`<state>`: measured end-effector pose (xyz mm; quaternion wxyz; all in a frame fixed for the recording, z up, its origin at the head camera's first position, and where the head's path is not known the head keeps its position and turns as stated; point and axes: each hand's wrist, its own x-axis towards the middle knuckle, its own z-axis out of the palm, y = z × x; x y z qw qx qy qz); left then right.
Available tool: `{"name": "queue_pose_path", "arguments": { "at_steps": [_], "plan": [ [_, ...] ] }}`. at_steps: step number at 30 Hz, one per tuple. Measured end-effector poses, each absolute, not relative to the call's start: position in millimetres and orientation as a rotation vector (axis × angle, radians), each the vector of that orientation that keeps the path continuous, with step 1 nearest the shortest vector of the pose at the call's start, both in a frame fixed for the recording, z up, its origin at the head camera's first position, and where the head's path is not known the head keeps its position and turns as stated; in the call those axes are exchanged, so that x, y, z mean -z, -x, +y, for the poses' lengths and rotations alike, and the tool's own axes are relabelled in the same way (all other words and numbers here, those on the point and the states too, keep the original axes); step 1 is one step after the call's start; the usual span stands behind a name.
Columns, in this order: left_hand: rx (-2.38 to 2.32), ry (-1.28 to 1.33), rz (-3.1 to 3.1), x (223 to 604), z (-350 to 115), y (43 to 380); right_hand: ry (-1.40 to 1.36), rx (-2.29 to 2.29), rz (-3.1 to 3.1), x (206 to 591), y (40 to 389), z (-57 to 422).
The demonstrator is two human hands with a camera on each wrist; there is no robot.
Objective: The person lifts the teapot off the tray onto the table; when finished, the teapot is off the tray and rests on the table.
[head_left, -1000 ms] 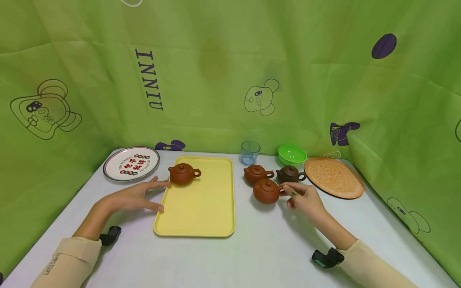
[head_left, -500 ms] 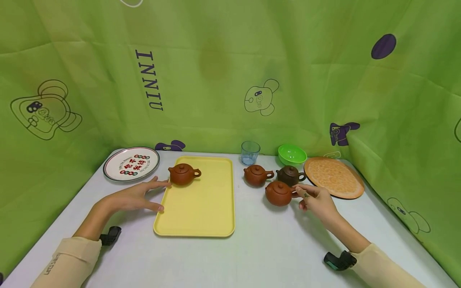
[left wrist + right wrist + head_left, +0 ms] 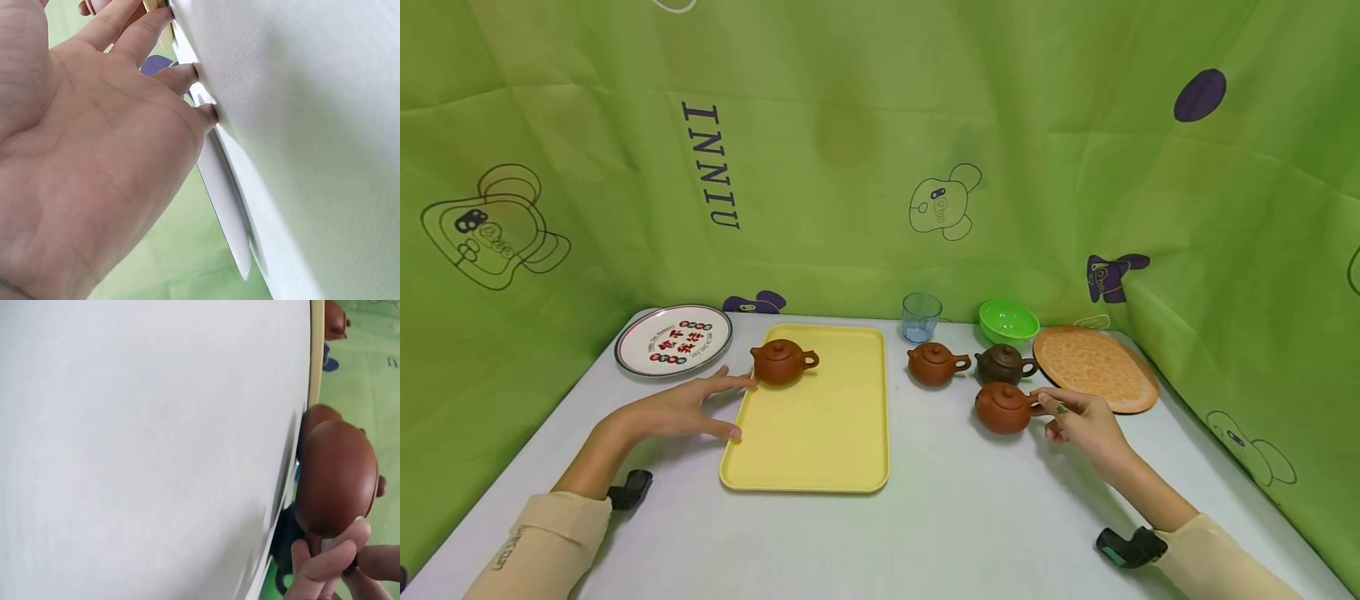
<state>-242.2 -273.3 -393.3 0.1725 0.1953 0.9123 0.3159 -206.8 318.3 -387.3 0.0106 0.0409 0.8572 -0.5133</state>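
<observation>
My right hand [image 3: 1093, 429] pinches the handle of a reddish-brown clay teapot [image 3: 1002, 410], held upright with its spout to the left, in front of a dark brown teapot [image 3: 1000, 365]. The right wrist view shows the fingers [image 3: 331, 562] around that handle. A second reddish teapot [image 3: 932, 367] stands left of the dark one. My left hand [image 3: 677, 408] is spread at the left edge of a yellow tray [image 3: 827, 458], thumb and forefinger touching its rim. On the tray's back left part sits another reddish teapot [image 3: 778, 364].
A white plate [image 3: 651, 354] with red writing lies at the back left. Along the back stand a clear blue cup [image 3: 921, 318] and a green bowl [image 3: 1009, 322]. A round orange-patterned mat [image 3: 1097, 367] lies at right. Green cloth [image 3: 850, 167] walls surround the white table [image 3: 940, 533].
My right hand has carried the teapot to the right and slightly nearer, from in front of the second reddish teapot to in front of the dark one. The left hand stays put.
</observation>
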Motion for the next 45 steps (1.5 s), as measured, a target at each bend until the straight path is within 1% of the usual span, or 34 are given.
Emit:
{"name": "queue_pose_path", "arguments": {
  "at_steps": [15, 33, 45],
  "plan": [
    [-0.906, -0.536, 2.573, 390.6, -272.1, 240.7, -0.170, 1.617, 2.660, 390.2, 208.9, 330.7],
    [-0.910, -0.547, 2.578, 390.1, -272.5, 239.5, -0.209, 1.593, 2.650, 391.8, 208.9, 333.1],
    [-0.910, -0.537, 2.575, 388.6, -271.8, 238.4, -0.189, 1.584, 2.666, 393.2, 208.2, 337.7]
  ]
}}
